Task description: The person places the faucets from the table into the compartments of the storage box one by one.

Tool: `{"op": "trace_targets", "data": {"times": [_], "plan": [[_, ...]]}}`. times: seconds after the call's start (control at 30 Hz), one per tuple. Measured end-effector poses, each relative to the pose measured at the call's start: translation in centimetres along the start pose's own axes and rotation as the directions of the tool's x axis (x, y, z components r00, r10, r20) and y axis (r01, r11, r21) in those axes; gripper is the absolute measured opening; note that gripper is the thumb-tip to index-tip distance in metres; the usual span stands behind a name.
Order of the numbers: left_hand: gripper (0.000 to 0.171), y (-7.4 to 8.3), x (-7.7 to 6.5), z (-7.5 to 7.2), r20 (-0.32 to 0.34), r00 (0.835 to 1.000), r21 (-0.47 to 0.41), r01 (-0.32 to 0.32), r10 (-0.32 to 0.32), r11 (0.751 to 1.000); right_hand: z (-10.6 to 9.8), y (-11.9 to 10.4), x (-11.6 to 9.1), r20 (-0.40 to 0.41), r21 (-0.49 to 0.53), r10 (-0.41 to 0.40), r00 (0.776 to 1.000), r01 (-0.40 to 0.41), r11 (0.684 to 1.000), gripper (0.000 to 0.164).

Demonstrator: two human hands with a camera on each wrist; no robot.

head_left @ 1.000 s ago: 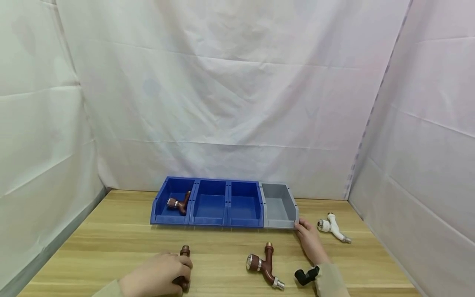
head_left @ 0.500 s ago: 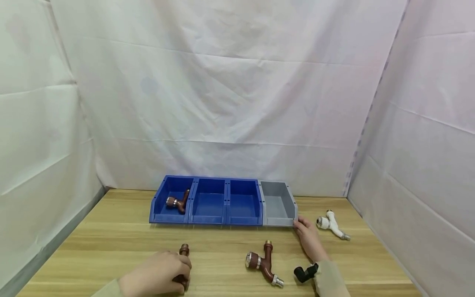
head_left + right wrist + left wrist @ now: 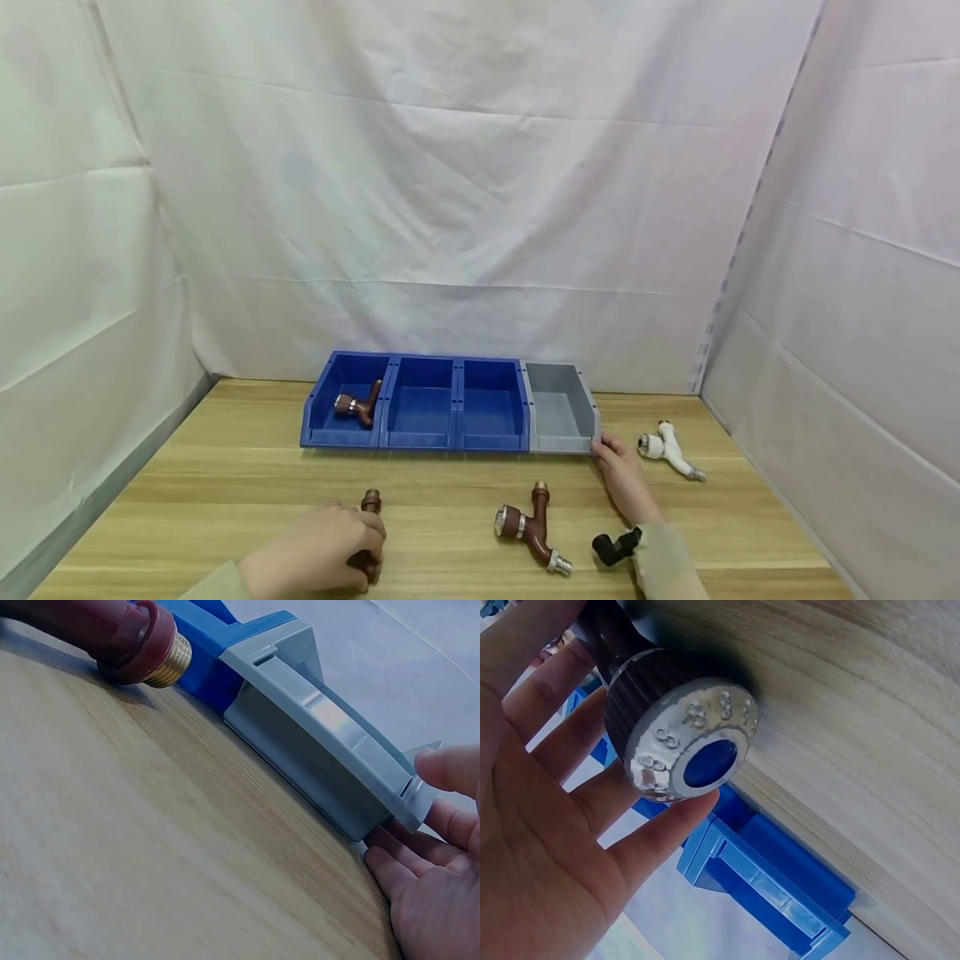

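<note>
My left hand [image 3: 318, 547] holds a brown tap [image 3: 371, 502] at the front left of the table, its fingers over most of the body. Seen from the left wrist, that tap's ribbed knob [image 3: 682, 735] has a silver face and a blue centre. At the other side, my right hand [image 3: 624, 477] grips the front right corner of the grey bin [image 3: 562, 445]; the right wrist view has the thumb above the bin's edge and the fingers below it. Between the hands lies another brown tap [image 3: 537, 533] with a silver nozzle.
Several blue bins [image 3: 418, 437] stand joined in a row left of the grey one. A brown tap [image 3: 364, 410] lies in the leftmost. To the right are a white tap [image 3: 672, 450] and, by the right sleeve, a black elbow-shaped piece [image 3: 615, 548]. White cloth [image 3: 450, 192] surrounds the table.
The head view shifts slightly, so everything sits a little higher in it. Both hands stay on the same things, with no clear movement of tap or bin.
</note>
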State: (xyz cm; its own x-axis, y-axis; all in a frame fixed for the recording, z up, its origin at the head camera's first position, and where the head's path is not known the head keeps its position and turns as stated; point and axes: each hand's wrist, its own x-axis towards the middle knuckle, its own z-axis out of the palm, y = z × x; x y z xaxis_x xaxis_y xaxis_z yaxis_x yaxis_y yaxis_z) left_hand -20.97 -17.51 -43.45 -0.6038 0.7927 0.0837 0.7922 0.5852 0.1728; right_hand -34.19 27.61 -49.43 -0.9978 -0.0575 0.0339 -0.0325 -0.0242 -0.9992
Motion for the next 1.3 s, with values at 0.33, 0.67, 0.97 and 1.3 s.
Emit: {"op": "trace_targets", "data": {"times": [0.33, 0.67, 0.97, 1.3], "plan": [[0.014, 0.09, 0.15, -0.03, 0.014, 1.000, -0.044, 0.019, -0.019, 0.999, 0.08, -0.09, 0.15, -0.009, 0.012, 0.005, 1.000, -0.005, 1.000, 0.050], [0.014, 0.15, 0.16, -0.12, 0.033, 0.998, -0.077, 0.054, -0.051, 0.996, 0.07, 0.07, 0.32, -0.012, -0.003, 0.006, 1.000, -0.006, 1.000, 0.048], [0.015, 0.20, 0.23, -0.12, 0.031, 0.998, -0.105, 0.052, -0.049, 0.993, 0.08, 0.14, 0.24, -0.022, -0.013, 0.005, 1.000, -0.005, 1.000, 0.048], [0.014, 0.09, 0.15, -0.08, 0.017, 0.999, -0.114, 0.034, -0.033, 0.993, 0.08, -0.04, 0.12, -0.021, -0.036, 0.003, 1.000, -0.004, 0.999, 0.049]]}}
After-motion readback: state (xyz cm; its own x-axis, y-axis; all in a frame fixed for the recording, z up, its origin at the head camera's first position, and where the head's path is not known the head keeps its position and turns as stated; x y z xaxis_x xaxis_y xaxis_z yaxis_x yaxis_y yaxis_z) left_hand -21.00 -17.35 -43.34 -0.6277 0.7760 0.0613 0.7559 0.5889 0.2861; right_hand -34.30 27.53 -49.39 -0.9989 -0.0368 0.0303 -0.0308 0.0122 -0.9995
